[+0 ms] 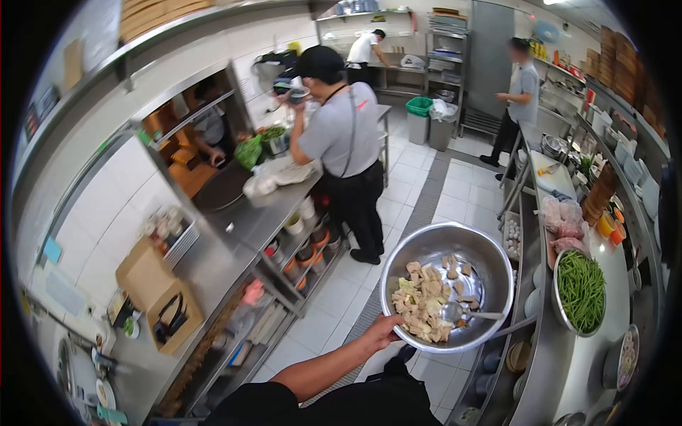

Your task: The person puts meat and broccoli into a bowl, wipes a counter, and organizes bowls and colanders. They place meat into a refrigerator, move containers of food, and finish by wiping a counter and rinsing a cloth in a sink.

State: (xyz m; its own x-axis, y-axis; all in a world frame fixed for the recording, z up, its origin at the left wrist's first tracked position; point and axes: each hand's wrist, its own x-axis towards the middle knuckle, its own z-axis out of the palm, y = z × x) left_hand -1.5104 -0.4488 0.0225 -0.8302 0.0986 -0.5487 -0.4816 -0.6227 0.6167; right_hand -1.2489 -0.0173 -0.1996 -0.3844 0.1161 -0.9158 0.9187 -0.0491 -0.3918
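My left hand (384, 332) is closed on the lower left rim of a large steel bowl (497, 270), held out over the tiled floor. Pale, yellowish chunks of food (419, 302) fill the bowl's left side, with a few pieces further right. A metal spoon (483, 314) lies in the bowl, its handle towards the right rim. My right hand is out of view.
A person in a grey shirt (348, 128) stands at the left counter (245, 241). Two more people (523, 85) (364, 51) are further back, another behind the hatch (211, 124). Green beans (581, 290) fill a bowl on the right counter (590, 369). Bins (419, 124) stand behind.
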